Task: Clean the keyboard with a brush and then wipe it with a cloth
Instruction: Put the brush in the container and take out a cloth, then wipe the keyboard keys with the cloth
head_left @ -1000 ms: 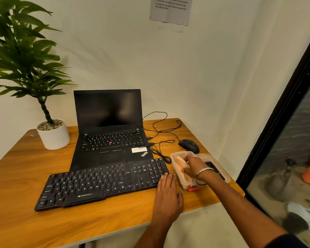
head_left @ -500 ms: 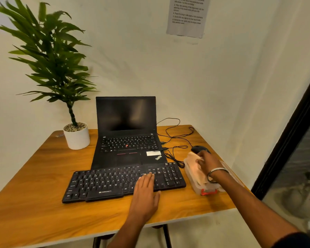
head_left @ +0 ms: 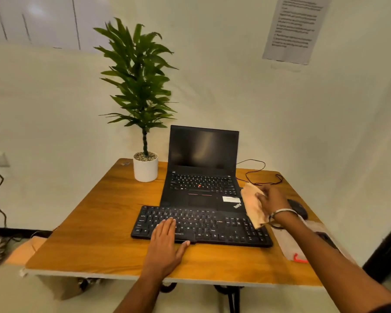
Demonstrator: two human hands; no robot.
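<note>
**Cloth Held Above the Right End of the Keyboard**

The printed sheet (head_left: 296, 30) taped to the wall is showing lines of text too blurred to read, and its top edge is being cut off by the frame. The black mouse (head_left: 299, 207) is lying partly hidden behind the right wrist. The clear plastic container (head_left: 289, 247) with a red clip is sitting at the right counter edge, partly covered by the right forearm; its contents are not discernible. No brush can be made out.

The black keyboard (head_left: 201, 225) is lying on the wooden counter (head_left: 95, 233), directly in front of the open laptop (head_left: 202, 170). The left hand (head_left: 165, 242) is resting flat on the keyboard's left-centre keys, fingers straight and relaxed, grasping nothing. The right hand (head_left: 272, 203) is gripping a peach-coloured cloth (head_left: 253, 205), which is hanging over the keyboard's right end, beside the laptop's right edge.

The laptop palm rest is displaying a "ThinkPad" mark and a white sticker with illegible content. A small logo on the keyboard's front edge is too blurred to read. A potted plant (head_left: 145, 166) is standing to the left of the laptop.
</note>
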